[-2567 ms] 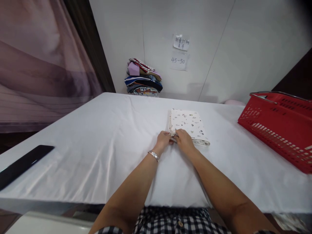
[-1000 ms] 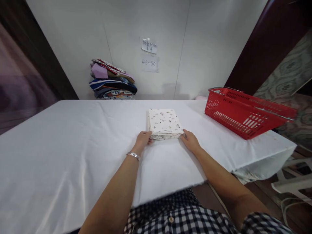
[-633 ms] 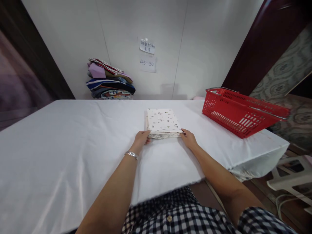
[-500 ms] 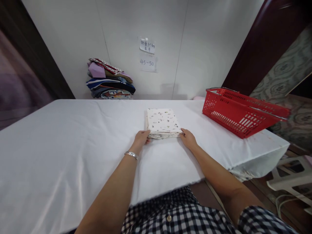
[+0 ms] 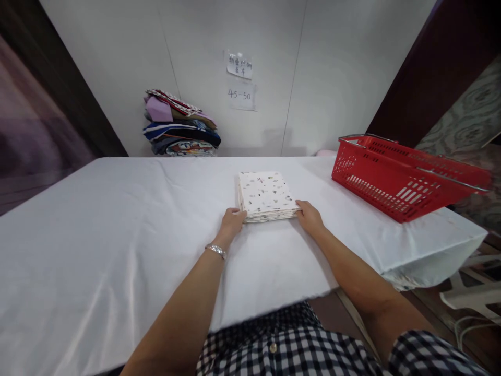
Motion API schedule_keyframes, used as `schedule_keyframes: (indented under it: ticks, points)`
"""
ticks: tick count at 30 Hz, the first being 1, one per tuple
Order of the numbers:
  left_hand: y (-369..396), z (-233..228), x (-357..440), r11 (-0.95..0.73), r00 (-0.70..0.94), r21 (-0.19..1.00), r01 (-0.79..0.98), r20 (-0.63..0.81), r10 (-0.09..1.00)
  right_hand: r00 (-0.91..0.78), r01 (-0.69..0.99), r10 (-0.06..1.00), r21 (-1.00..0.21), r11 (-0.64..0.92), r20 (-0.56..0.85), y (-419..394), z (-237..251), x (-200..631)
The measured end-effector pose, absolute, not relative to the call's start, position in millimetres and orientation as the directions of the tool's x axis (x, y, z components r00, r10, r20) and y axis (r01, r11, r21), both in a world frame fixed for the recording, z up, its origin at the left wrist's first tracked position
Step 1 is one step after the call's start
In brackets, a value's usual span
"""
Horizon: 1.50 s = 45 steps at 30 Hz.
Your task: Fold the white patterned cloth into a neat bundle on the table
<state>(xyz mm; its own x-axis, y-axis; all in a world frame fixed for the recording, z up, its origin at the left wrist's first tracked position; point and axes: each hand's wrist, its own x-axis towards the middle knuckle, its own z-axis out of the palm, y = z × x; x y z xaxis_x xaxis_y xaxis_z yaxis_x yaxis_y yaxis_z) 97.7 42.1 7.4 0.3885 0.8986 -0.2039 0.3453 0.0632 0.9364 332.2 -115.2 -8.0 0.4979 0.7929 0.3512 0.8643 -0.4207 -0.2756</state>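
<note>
White-draped surface (image 5: 117, 230) against a pale wall, stacked clothes (image 5: 180, 124) far left of the folded patterned cloth (image 5: 266, 195), left hand (image 5: 231, 221) gripping the cloth's near left corner, right hand (image 5: 310, 216) gripping its near right corner, red basket (image 5: 403, 175) right of the cloth.

A folded cloth (image 5: 266, 194), white with small scattered prints, lies flat near the middle of the table (image 5: 117, 219), which is draped in a white sheet. The left hand (image 5: 231, 223) touches its near corner at about seven o'clock, fingers curled against the stacked edge; the right hand (image 5: 310, 216) presses the near corner at five o'clock. A silver bracelet (image 5: 217, 251) circles the left wrist. At two o'clock a red basket (image 5: 399, 177) sits tilted on the table's right end. At eleven o'clock a pile of folded clothes (image 5: 180, 125) rests against the wall, under two paper notes (image 5: 240, 78).
</note>
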Motion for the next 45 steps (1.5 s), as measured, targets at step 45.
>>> schedule_keyframes:
  ticks: [45]
  points:
    - [38,3,94,-0.084,0.409,0.848,0.524,-0.164,0.898,0.016,0.982,0.996,-0.188,0.0,0.086,-66,9,250]
